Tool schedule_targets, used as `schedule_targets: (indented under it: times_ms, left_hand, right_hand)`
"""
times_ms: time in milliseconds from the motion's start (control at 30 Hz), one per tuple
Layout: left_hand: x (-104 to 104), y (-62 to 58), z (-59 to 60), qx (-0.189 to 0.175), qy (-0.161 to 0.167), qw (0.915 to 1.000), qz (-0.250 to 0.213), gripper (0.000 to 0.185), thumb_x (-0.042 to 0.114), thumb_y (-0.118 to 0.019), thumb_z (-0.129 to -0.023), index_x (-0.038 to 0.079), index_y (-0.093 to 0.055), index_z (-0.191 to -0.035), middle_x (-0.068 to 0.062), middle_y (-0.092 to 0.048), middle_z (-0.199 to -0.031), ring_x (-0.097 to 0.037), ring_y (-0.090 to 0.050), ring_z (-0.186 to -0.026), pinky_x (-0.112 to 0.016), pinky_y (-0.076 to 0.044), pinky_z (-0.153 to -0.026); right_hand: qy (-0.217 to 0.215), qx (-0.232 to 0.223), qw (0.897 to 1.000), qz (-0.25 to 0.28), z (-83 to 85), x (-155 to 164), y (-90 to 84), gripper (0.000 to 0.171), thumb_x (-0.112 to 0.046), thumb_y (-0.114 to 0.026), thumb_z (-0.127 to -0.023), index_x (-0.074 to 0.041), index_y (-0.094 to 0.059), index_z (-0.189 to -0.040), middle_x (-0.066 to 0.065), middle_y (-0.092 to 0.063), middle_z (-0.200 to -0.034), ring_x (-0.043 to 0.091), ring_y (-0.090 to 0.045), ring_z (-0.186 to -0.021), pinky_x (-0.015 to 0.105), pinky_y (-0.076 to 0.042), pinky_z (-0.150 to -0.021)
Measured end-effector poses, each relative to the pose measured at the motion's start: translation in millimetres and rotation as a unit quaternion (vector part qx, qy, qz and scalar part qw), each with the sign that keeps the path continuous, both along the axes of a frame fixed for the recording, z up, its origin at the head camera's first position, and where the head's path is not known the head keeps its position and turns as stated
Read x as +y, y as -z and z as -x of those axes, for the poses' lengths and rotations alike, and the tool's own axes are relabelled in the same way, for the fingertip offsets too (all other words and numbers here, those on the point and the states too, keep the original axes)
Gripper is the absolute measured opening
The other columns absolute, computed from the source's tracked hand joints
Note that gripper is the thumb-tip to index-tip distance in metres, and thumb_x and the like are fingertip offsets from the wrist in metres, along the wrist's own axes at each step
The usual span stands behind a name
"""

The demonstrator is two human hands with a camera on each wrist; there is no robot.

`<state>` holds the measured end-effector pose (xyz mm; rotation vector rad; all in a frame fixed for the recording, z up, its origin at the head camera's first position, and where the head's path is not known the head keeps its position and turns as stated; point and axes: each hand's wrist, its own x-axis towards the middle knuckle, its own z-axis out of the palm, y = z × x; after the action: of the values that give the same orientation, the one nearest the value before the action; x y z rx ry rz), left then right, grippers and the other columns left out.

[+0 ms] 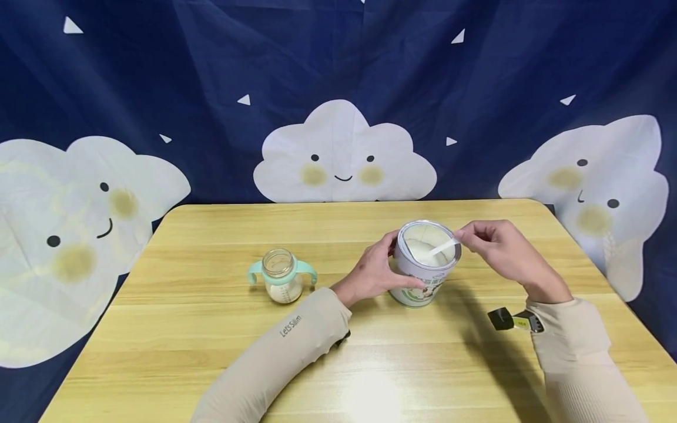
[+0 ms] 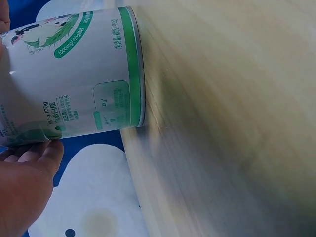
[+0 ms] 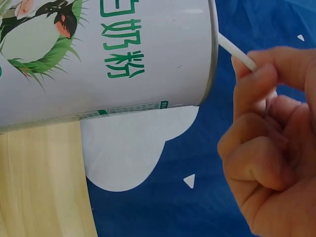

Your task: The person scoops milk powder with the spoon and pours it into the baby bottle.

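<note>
A white milk powder can [image 1: 418, 282] with green print stands uncovered on the table, tilted slightly, pale powder [image 1: 420, 249] visible inside. My left hand [image 1: 374, 271] grips its side, thumb across the front and fingers behind; the left wrist view shows fingertips along the can's wall [image 2: 74, 84]. Between thumb and index finger, my right hand [image 1: 494, 247] pinches the handle of a white scoop [image 1: 445, 246]. The handle slants over the rim into the can, and the scoop's far end is down at the powder. In the right wrist view the handle [image 3: 237, 52] emerges from the can's mouth.
Left of the can stands an open baby bottle [image 1: 284, 288] with mint-green side handles [image 1: 305, 268] and some whitish contents. The wooden table [image 1: 185, 352] ends at a dark blue curtain [image 1: 211, 59] with printed clouds. A black wrist device [image 1: 501, 319] sits on the right forearm.
</note>
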<state>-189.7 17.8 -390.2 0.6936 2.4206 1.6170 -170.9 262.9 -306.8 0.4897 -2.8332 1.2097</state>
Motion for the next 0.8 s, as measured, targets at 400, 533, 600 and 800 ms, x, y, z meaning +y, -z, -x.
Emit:
schedule_targets:
  times_ms: [400,533,600,800]
  left_hand:
    - [0,2.4,-0.3,0.006,0.006,0.9999,-0.01,0.101,0.024,-0.095,-0.068,0.011,-0.038,-0.151,0.002,-0.055,-0.137,-0.008,-0.053,-0.121,-0.031,-0.043,-0.105]
    - [0,1.8,0.1,0.005,0.004,1.0,-0.006,0.101,0.025,-0.095,-0.068,0.012,-0.038,-0.151,0.003,-0.056,-0.136,-0.008,-0.053,-0.121,-0.03,-0.043,-0.105]
    - [0,1.3,0.2,0.005,0.002,1.0,-0.003,0.101,0.025,-0.095,-0.068,0.013,-0.038,-0.15,0.003,-0.056,-0.136,-0.008,-0.053,-0.12,-0.03,-0.043,-0.104]
    - [0,0.9,0.0,0.007,-0.002,1.0,0.003,0.1,0.026,-0.095,-0.068,0.012,-0.039,-0.15,0.003,-0.056,-0.135,-0.008,-0.053,-0.119,-0.03,-0.044,-0.103]
  right_hand:
    - [0.087,-0.072,0.987,0.118,2.9,15,4.6,0.026,-0.027,-0.057,-0.102,-0.02,-0.068,-0.08,-0.011,-0.033,-0.058,0.007,-0.03,-0.045,0.035,-0.022,-0.037]
    - [0.105,-0.085,0.982,0.13,2.2,19,8.3,0.027,-0.027,-0.057,-0.102,-0.022,-0.066,-0.077,-0.012,-0.035,-0.058,0.006,-0.032,-0.046,0.034,-0.023,-0.038]
    - [0.104,-0.088,0.979,0.15,2.3,20,10.4,0.028,-0.025,-0.056,-0.103,-0.021,-0.066,-0.077,-0.012,-0.037,-0.059,0.006,-0.031,-0.046,0.034,-0.022,-0.039]
    - [0.089,-0.106,0.964,0.228,5.0,22,14.3,0.03,-0.017,-0.055,-0.103,-0.016,-0.064,-0.074,-0.01,-0.041,-0.06,0.004,-0.029,-0.046,0.038,-0.014,-0.047]
